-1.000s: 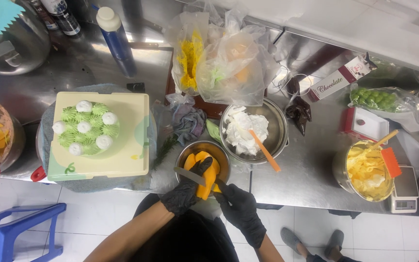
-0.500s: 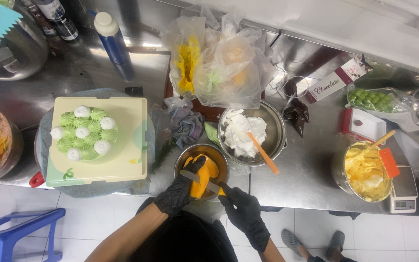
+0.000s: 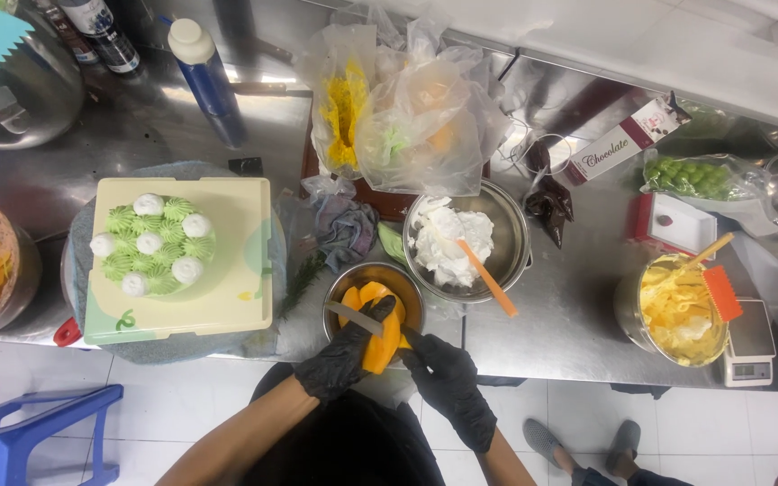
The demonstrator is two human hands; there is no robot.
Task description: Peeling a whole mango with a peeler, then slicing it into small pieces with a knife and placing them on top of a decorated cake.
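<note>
Over the small metal bowl (image 3: 374, 290) at the counter's front edge, 2 black-gloved hands work 1 orange fruit piece (image 3: 382, 335), likely mango. Left hand (image 3: 346, 355): fingers curled around the fruit, holding it above the bowl's near rim. Right hand (image 3: 443, 373): fingers closed on the handle of 1 knife (image 3: 354, 317), whose blade lies across the fruit and points left. More orange pieces sit in the bowl; count cannot be told.

Left of the bowl: 1 pale square board (image 3: 182, 261) carrying 1 green-piped cake (image 3: 157, 245) with 5 white cream dollops on top. Right of the bowl, just beside it: 1 larger metal bowl of white cream (image 3: 465, 238) with 1 orange spatula (image 3: 488, 277). Far right: 1 tub of yellow cream (image 3: 677, 310) with 1 orange scraper (image 3: 722, 292), next to 1 white scale (image 3: 749, 346). Behind: 1 blue bottle (image 3: 209, 76), 1 heap of used piping bags (image 3: 407, 103).
</note>
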